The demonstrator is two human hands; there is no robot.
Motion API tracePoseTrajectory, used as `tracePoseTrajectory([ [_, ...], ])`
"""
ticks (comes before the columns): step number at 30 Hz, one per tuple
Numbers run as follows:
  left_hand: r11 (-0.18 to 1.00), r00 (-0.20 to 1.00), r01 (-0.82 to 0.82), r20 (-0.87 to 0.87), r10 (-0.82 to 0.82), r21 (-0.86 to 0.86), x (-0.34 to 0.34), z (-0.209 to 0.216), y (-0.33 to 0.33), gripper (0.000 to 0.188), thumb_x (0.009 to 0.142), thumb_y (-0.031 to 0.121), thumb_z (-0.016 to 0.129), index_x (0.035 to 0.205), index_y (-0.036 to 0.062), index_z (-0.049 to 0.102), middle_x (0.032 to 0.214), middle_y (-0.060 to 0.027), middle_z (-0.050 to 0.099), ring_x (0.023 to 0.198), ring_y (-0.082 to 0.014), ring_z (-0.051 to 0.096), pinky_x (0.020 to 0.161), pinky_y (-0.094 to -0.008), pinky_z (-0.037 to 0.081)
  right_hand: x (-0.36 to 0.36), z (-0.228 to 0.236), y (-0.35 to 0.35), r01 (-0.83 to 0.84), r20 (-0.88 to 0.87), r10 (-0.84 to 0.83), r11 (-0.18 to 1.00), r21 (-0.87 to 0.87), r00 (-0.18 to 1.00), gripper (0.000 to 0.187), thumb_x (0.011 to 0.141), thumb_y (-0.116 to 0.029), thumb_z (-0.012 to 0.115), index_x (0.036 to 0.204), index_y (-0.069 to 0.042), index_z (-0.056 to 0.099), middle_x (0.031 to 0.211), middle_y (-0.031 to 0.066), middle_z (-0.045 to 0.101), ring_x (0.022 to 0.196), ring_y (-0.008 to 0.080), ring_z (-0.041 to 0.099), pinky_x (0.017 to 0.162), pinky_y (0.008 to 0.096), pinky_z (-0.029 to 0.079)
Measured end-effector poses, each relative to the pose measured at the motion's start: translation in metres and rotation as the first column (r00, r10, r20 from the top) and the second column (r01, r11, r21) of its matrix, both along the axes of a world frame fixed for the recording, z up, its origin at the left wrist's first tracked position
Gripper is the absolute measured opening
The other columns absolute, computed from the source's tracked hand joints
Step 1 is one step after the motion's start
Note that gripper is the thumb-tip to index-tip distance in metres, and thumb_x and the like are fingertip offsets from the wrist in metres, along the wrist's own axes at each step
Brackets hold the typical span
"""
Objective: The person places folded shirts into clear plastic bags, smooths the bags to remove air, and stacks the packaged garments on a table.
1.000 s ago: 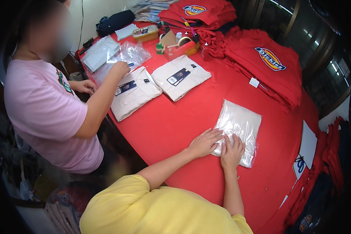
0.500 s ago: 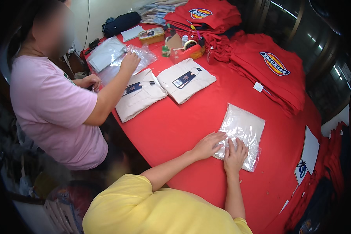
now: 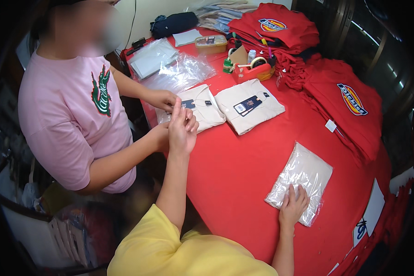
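My right hand (image 3: 293, 205) rests with its fingers spread on a folded beige garment (image 3: 303, 168) sealed in a clear plastic bag, at the right of the red table. My left hand (image 3: 183, 131) is raised at the table's left edge, index finger stretched up and the others loosely bent, with nothing seen in it. Just beyond it are a co-worker's hands (image 3: 162, 100), partly hidden behind mine. Beside them lies a folded beige garment (image 3: 206, 115) with a dark hang tag. A second tagged beige garment (image 3: 257, 117) lies to its right.
Clear plastic bags (image 3: 188, 71) lie at the back left, near a lidded tub (image 3: 211, 44). A red tape dispenser (image 3: 253, 72) stands behind the garments. Red garments (image 3: 340, 106) are piled at the back right. Scissors (image 3: 361, 227) lie on white card at the right edge.
My left hand has left the bagged garment and swung left and up beside the co-worker's hands. My right hand stays on the bag. The co-worker has turned toward me, hands off the plastic bags.
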State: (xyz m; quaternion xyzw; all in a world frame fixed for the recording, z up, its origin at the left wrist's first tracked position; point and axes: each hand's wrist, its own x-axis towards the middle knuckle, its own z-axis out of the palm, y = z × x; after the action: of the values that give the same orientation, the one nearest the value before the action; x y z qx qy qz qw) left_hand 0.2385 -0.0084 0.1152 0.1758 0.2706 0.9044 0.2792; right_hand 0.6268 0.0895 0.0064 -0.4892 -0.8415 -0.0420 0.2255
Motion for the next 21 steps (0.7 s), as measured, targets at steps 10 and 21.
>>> tracePoseTrajectory([
  [10,0.965,0.961,0.260,0.086,-0.262,0.032,-0.028,-0.031,0.093,0.076,0.102,0.009,0.041,0.154,0.0255,-0.012,0.085,-0.0025,0.050,0.056,-0.0063,0.038,0.053,-0.0218,0.036,-0.001,0.000,0.001,-0.022,0.025,0.020,0.998,0.059,0.999,0.038,0.091,-0.016,0.057,0.128,-0.013,0.061,0.136,0.0132,0.048,0.128,0.0327,0.041,0.110,0.0499,0.027],
  [21,0.968,0.964,0.240,0.132,-0.229,-0.071,-0.014,-0.037,0.130,0.076,0.102,0.010,0.041,0.154,0.0306,-0.010,0.085,-0.0020,0.050,0.057,-0.0068,0.039,0.053,-0.0218,0.035,0.002,-0.004,0.003,0.008,0.028,-0.008,1.000,0.004,1.000,0.040,0.090,-0.021,0.057,0.131,-0.018,0.059,0.138,0.0115,0.047,0.130,0.0312,0.040,0.113,0.0543,0.024],
])
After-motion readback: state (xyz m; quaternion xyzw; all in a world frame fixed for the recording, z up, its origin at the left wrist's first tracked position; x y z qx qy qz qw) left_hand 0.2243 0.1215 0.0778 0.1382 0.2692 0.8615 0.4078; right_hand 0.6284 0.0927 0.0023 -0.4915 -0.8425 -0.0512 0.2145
